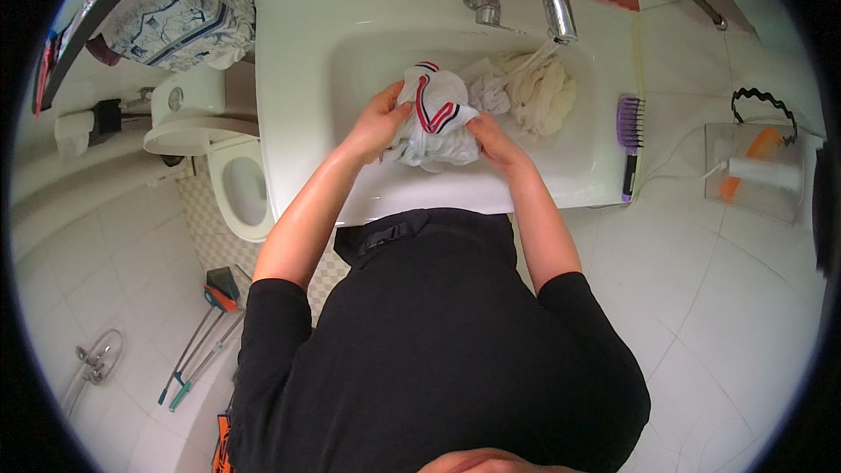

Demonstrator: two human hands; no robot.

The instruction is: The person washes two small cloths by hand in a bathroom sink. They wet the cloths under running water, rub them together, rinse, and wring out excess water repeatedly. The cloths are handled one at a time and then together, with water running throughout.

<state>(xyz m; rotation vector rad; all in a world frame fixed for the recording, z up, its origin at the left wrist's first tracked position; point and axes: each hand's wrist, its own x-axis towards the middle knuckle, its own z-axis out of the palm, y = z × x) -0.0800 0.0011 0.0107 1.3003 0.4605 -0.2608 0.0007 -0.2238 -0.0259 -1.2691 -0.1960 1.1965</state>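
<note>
Between my two hands hangs a white cloth garment point(447, 95) with red and dark stripes along a band. My left hand point(383, 125) grips its left side, thumb toward the cloth. The right side is pinched in my right hand point(496, 142). More bunched white fabric point(434, 147) sits below, touching the garment; I cannot tell whether it is the same piece. A cream, wet-looking cloth point(540, 98) lies in the white basin point(350, 57), to the right of the garment. Water runs from the chrome faucet point(558, 17) onto the cloth there.
A purple hairbrush point(629, 144) rests on the basin's right edge. Further right, a wall holder point(760, 171) carries an orange item and a black wavy headband point(760, 96). At left stand an open toilet point(241, 188) and a patterned cloth point(180, 17). A broom and dustpan point(215, 298) lean lower left.
</note>
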